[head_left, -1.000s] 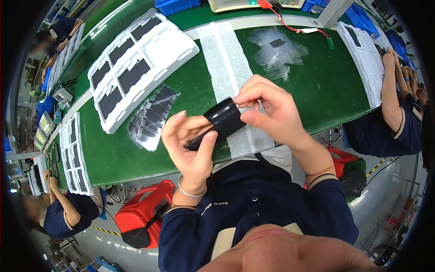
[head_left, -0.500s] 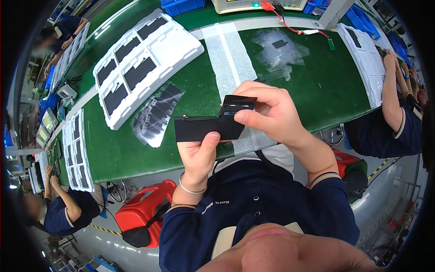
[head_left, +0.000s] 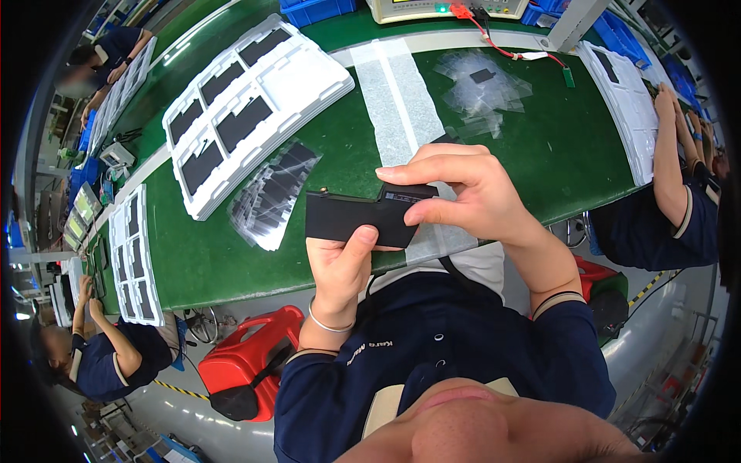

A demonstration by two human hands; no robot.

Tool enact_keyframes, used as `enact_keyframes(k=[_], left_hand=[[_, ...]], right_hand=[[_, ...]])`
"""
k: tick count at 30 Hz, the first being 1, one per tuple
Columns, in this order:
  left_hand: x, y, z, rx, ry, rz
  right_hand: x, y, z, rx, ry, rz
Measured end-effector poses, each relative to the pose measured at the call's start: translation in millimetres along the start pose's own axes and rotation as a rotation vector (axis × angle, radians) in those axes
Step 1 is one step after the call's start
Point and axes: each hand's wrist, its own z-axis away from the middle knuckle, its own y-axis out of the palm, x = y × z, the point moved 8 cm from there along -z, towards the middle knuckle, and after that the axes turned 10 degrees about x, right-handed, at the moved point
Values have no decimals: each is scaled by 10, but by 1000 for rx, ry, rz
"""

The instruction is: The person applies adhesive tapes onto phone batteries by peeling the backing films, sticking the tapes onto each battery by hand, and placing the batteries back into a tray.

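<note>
Between my hands, just above the near edge of the bench, is a flat black battery pack [head_left: 340, 217] with a stepped upper edge and a small gold-coloured connector at its upper left. My left hand [head_left: 340, 266] grips it from below, thumb across its face and the other fingers hidden behind. My right hand [head_left: 475, 197] pinches the raised right end. Its thumb lies on the front, beside a small printed label, while the index finger stretches along the top edge over a black flap.
On the green bench [head_left: 540, 147], a stack of white trays [head_left: 312, 81] holds black packs. Clear film strips [head_left: 270, 197] lie nearer me, and a film pile [head_left: 486, 89] lies beyond a pale mat [head_left: 397, 92]. A red lead [head_left: 494, 48] runs from an instrument. Co-workers sit on both sides.
The black flap at the pack's right end, raised earlier, now lies folded down under my right index finger. That finger has reached left along the top edge. My left hand keeps its grip.
</note>
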Motion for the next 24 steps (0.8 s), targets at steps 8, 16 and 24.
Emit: enact_keyframes(k=[8, 16, 24], left_hand=[[-4, 94, -57, -40, 6, 124], [-23, -16, -9, -48, 89, 42], [-62, -82, 42, -115, 150, -175]], right_hand=[[-184, 16, 165, -301, -125, -263], [-208, -91, -15, -122, 28, -631], [-106, -75, -117, 65, 68, 31]])
